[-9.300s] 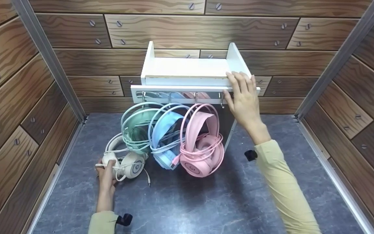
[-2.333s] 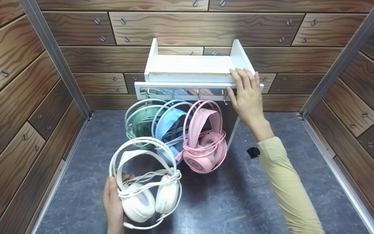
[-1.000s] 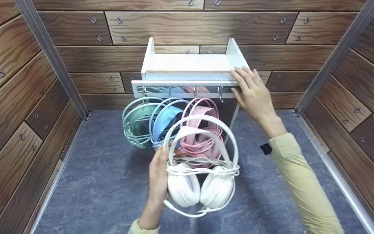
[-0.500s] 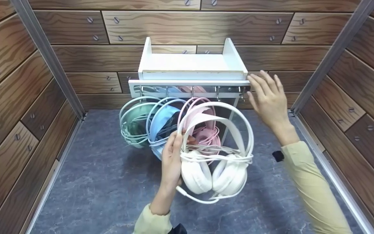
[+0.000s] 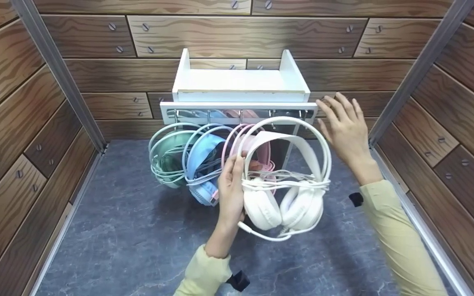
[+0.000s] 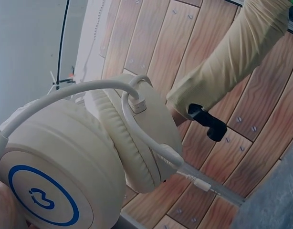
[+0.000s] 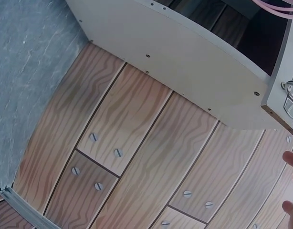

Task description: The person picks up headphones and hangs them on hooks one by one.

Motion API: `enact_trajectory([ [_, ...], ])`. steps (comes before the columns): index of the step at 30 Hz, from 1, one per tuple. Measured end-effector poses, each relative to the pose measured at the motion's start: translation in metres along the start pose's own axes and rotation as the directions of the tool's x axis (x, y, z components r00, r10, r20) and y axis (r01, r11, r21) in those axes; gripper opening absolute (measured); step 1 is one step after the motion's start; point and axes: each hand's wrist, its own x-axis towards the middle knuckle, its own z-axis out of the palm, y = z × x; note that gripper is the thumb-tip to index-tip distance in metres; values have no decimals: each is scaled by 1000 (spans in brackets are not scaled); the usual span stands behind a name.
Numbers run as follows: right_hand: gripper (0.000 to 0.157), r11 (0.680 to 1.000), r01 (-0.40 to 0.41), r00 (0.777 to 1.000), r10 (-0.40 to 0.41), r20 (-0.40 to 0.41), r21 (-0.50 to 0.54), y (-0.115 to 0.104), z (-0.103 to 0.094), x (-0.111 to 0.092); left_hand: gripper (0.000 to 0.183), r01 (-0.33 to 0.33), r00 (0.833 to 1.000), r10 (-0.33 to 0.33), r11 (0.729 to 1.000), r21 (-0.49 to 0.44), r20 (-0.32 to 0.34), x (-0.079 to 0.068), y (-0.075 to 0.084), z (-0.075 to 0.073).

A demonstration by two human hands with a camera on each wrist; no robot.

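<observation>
My left hand (image 5: 232, 189) grips a white pair of headphones (image 5: 261, 205) by its left side, holding it up in front of the rack. A white cable is wound across the band above the ear cups, and a thin microphone boom curves below them. Close up in the left wrist view, one ear cup (image 6: 56, 167) shows a blue ring. My right hand (image 5: 346, 133) is beside the right end of the white hook rail (image 5: 237, 105), fingers spread and fingertips right at its end. Green headphones (image 5: 170, 164), blue headphones (image 5: 204, 156) and partly hidden pink headphones (image 5: 265, 152) hang from the hooks.
A white shelf (image 5: 233, 78) with two raised sides tops the rack, close to the wood-patterned back wall (image 5: 245, 37). Bare hooks (image 5: 300, 114) show at the rail's right part. Wood-patterned walls with metal corner strips (image 5: 58, 78) enclose the dark grey floor (image 5: 138, 246).
My left hand brought the white headphones from low on the left, up and right, to the rack's right half. My right hand slid off the rail's top to its right end, uncovering the last hook.
</observation>
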Motion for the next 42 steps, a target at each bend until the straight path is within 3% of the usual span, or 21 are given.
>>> enact_trajectory([
  [2,46,1000,0,1000,-1,24,7,0,-1,0,31,-2,1000,2,1000,-13,13,3,-3,2],
  [8,46,999,-12,998,10,55,35,2,-2,-1,30,-33,999,34,997,76,-3,11,-11,7],
  [17,48,998,-29,998,27,52,46,4,-3,-2,27,-60,998,61,997,39,-14,16,-19,23],
  [26,50,999,-37,995,33,89,39,6,-5,-2,24,-36,999,37,992,118,-7,18,-22,35],
  [34,38,999,-17,997,14,74,36,10,-8,2,26,-8,1000,5,993,116,20,20,-31,41],
  [42,37,998,-5,1000,4,18,65,10,-6,4,23,19,1000,-15,972,234,-15,23,-43,45],
])
